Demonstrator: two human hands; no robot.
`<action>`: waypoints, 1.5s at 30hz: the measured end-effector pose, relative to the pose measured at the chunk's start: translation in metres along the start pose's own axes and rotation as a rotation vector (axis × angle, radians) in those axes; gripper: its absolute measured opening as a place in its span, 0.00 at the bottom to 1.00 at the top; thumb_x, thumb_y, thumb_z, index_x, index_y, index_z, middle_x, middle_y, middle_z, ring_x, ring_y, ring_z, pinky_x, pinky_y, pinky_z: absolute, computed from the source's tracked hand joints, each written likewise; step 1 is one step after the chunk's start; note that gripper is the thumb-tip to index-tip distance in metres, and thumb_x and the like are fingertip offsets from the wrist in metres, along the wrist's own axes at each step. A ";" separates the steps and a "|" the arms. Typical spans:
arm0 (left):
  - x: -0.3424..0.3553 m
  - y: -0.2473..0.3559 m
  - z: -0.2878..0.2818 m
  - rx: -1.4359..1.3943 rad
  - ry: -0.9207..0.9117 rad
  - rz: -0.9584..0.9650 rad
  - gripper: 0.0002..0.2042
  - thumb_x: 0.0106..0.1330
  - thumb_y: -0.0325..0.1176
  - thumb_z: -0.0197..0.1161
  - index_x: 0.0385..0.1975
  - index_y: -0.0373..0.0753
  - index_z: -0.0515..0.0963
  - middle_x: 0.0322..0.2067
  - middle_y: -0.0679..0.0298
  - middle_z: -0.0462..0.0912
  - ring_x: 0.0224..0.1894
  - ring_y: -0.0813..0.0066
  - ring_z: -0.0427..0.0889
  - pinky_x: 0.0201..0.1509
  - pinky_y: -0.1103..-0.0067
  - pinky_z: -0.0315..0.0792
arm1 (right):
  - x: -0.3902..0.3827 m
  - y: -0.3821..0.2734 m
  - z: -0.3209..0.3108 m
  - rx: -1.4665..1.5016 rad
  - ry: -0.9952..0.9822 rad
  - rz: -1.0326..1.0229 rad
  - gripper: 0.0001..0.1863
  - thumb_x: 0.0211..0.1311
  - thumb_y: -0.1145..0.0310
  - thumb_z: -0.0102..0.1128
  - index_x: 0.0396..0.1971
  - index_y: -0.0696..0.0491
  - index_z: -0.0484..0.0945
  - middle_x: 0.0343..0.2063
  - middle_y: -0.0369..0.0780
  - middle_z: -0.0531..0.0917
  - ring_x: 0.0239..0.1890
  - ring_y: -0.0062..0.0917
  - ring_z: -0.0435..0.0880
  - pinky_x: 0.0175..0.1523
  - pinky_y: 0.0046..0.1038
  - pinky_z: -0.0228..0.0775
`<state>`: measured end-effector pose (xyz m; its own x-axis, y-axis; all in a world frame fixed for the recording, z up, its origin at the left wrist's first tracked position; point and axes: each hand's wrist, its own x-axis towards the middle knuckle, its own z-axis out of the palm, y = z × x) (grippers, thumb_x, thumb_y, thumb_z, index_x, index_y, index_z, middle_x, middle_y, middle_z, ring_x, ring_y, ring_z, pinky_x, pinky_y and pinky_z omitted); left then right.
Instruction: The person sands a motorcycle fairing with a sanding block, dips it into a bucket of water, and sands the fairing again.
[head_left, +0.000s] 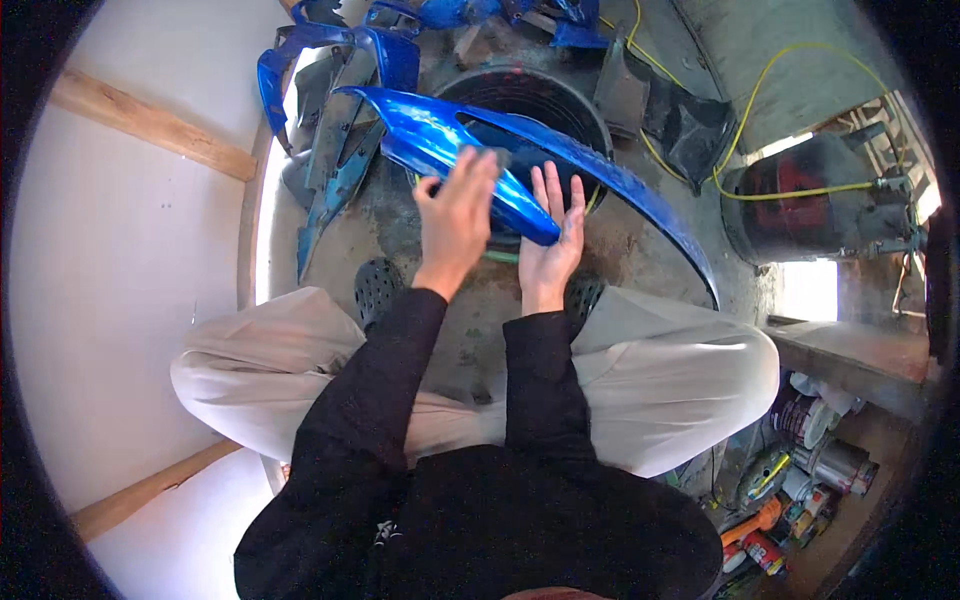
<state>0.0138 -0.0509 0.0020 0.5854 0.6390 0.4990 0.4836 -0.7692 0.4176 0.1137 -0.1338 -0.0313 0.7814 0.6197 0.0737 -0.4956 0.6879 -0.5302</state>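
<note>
We have the blue panel [410, 118] over the black tub [572, 98]. At the tub's near side, our right hand [553, 250] is spread, palm up, under the panel's tip. Our left hand [457, 218] meets the panel, blurred; we cannot tell if it pinches.

The forked blue panel [424, 127] slants; glossy, held.
</note>
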 end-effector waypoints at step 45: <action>-0.028 0.054 0.003 -0.046 -0.059 0.031 0.15 0.71 0.42 0.57 0.49 0.43 0.84 0.75 0.51 0.62 0.77 0.40 0.54 0.66 0.48 0.49 | -0.001 -0.003 -0.008 0.114 0.062 0.112 0.36 0.80 0.43 0.36 0.75 0.52 0.49 0.75 0.54 0.57 0.77 0.48 0.56 0.80 0.52 0.45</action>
<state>0.0259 -0.1104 0.0083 0.6376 0.6128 0.4669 0.4350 -0.7865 0.4383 0.1178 -0.1396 -0.0363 0.7389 0.6729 -0.0349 -0.6180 0.6563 -0.4328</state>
